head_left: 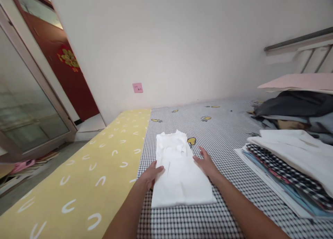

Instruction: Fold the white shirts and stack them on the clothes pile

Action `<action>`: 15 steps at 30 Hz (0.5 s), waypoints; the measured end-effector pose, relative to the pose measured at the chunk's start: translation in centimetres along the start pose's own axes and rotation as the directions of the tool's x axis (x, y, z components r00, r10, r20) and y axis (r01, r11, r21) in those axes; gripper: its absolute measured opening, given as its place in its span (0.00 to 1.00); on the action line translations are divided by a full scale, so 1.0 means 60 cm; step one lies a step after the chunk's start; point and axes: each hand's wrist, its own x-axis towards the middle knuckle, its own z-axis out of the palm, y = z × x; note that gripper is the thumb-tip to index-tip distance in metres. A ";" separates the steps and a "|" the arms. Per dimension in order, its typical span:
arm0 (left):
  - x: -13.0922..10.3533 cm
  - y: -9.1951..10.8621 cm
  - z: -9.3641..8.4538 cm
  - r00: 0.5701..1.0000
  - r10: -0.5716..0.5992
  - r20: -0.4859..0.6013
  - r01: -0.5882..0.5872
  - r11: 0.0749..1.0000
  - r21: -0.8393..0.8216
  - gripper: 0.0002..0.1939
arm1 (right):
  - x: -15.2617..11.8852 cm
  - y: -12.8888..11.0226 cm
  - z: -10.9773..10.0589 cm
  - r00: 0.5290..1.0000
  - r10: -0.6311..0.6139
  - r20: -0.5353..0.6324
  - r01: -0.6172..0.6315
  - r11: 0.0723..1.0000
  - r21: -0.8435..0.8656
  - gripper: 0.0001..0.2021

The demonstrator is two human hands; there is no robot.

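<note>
A white garment [184, 180], folded into a long narrow shape, lies flat on the black-and-white checked cloth [171, 221]. Its neckline points away from me, toward the wall. At its left edge is my left hand [151, 173], thumb resting on the fabric and the other fingers partly hidden beside it. My right hand [205, 162] is at the right edge, thumb at the fabric and fingers spread over the checked cloth. Neither hand is closed around the garment.
A stack of folded clothes [291, 162] sits at the right. Behind it are dark clothes [293, 105] under a pink flat item [299, 82]. Yellow patterned cloth [104, 169] covers the left side. A white wall [166, 48] with a pink note [137, 88] stands behind.
</note>
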 end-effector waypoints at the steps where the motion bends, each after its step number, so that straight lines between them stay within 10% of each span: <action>1: 0.004 0.004 -0.004 0.999 0.016 -0.044 -0.015 0.999 0.029 0.43 | 0.006 0.002 -0.007 0.999 -0.023 -0.048 0.022 0.999 -0.024 0.38; 5: 0.011 0.022 -0.021 0.954 0.209 -0.217 -0.171 0.969 0.179 0.40 | 0.003 -0.002 -0.036 0.971 -0.114 -0.210 0.091 0.989 -0.113 0.31; 9: -0.032 -0.003 -0.038 0.798 0.563 -0.214 -0.451 0.794 0.407 0.23 | -0.063 -0.015 -0.055 0.932 -0.316 -0.177 0.265 0.928 -0.263 0.25; 13: -0.111 -0.097 -0.066 0.468 0.811 0.351 -0.565 -0.030 0.825 0.22 | -0.175 -0.002 -0.063 0.703 -0.662 0.260 0.660 0.469 -0.587 0.23; 15: -0.133 -0.143 -0.081 0.408 0.722 0.560 -0.482 -0.351 0.803 0.32 | -0.217 0.019 -0.062 0.591 -0.690 0.417 0.716 0.210 -0.666 0.30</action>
